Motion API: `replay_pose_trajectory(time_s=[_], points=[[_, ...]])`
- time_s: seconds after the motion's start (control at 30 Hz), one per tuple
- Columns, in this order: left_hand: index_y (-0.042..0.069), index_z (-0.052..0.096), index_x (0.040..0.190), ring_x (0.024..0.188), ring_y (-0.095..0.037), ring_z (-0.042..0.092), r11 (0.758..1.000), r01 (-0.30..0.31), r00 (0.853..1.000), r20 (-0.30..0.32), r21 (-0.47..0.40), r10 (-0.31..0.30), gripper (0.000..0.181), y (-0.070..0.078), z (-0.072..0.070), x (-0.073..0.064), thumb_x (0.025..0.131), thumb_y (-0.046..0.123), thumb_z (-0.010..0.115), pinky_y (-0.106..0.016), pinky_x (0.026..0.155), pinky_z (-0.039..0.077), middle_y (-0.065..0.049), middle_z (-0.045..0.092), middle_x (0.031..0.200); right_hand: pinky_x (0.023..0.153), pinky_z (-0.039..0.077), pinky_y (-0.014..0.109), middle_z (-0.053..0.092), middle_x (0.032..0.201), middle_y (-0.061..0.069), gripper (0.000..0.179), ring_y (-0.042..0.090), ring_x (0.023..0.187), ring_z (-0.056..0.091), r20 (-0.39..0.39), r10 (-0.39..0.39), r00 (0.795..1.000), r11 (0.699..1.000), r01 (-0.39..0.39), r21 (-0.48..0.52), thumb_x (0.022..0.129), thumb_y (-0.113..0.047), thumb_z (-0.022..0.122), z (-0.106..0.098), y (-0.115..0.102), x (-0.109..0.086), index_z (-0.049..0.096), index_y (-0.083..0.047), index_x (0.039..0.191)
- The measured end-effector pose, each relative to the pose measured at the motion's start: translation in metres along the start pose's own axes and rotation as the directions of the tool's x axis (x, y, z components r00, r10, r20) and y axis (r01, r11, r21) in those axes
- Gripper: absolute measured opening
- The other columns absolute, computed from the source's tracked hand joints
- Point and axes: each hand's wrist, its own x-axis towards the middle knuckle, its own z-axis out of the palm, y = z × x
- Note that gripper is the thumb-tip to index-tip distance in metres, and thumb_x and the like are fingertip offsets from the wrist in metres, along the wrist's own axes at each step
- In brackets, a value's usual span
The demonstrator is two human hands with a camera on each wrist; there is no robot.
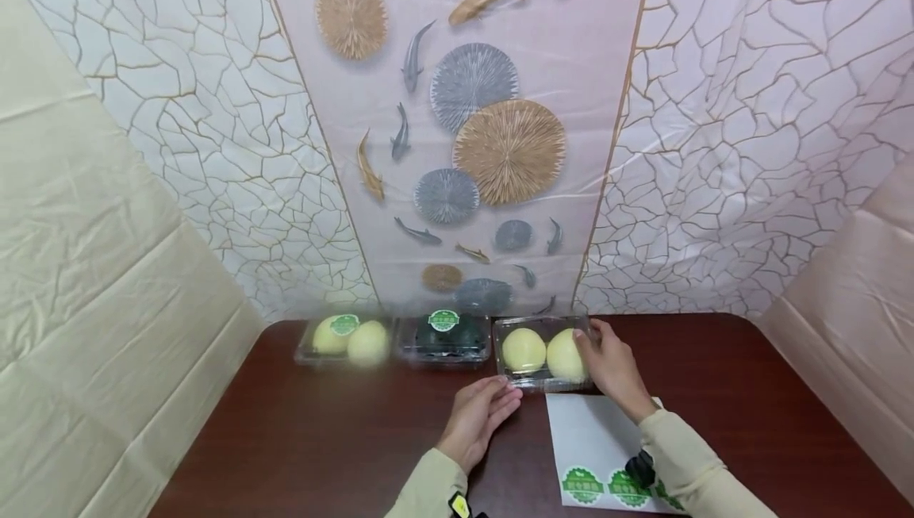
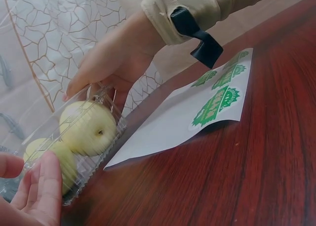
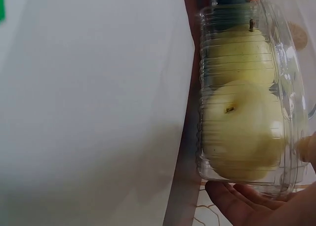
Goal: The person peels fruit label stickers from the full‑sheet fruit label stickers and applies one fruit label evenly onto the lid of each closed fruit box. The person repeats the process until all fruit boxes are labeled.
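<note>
A clear plastic clamshell box [image 1: 540, 382] with two pale yellow pears [image 1: 524, 350] stands at the far edge of the table. My right hand [image 1: 616, 363] grips its right end, the thumb on the lid side and the fingers around the end, as the right wrist view shows. At the box's front left corner, my left hand [image 1: 480, 416] touches the plastic with fairly straight fingers. In the left wrist view, a pear [image 2: 88, 128] shows through the lid between the two hands. No sticker shows on this box.
Left of it stand a box of dark produce [image 1: 444, 339] and another box of pears [image 1: 344, 337], each with a green round label. A white sheet [image 1: 591, 435] with several green stickers [image 1: 581, 485] lies under my right forearm on the brown table [image 1: 321, 439]. Patterned cloth hangs behind.
</note>
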Motion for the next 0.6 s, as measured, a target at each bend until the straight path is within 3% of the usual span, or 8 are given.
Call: replay_pose_trajectory(time_s=[0.13, 0.37, 0.6], points=[[-0.012, 0.056, 0.118, 0.091, -0.02, 0.071, 1.0, -0.005, 1.0, -0.006, 0.009, 0.005, 0.032, -0.002, -0.004, -0.001, 0.095, 0.009, 0.062, -0.034, 0.087, 0.057, -0.017, 0.07, 0.103, 0.089, 0.052, 0.054, 0.052, 0.135, 0.034, 0.071, 0.044, 0.118, 0.057, -0.002, 0.006, 1.0, 1.0, -0.006, 0.002, 0.105, -0.045, 0.043, 0.002, 0.0, -0.007, 0.027, 0.008, 0.15], [-0.013, 0.054, 0.119, 0.089, -0.019, 0.072, 1.0, -0.022, 1.0, 0.001, 0.016, 0.022, 0.036, -0.003, -0.008, -0.005, 0.095, 0.013, 0.063, -0.033, 0.085, 0.058, -0.013, 0.07, 0.097, 0.098, 0.046, 0.057, 0.051, 0.136, 0.033, 0.072, 0.046, 0.124, 0.051, 0.004, 0.057, 0.998, 0.998, -0.057, 0.026, 0.104, -0.045, 0.045, 0.004, -0.003, -0.015, 0.027, 0.008, 0.15], [-0.012, 0.056, 0.118, 0.089, -0.019, 0.072, 0.999, -0.025, 1.0, 0.012, 0.046, 0.024, 0.034, 0.0, -0.008, -0.008, 0.096, 0.013, 0.063, -0.031, 0.084, 0.058, -0.011, 0.068, 0.095, 0.098, 0.045, 0.058, 0.05, 0.137, 0.034, 0.071, 0.047, 0.126, 0.049, -0.008, 0.047, 0.999, 0.999, -0.047, 0.012, 0.104, -0.043, 0.046, 0.001, -0.005, -0.018, 0.028, 0.008, 0.15]])
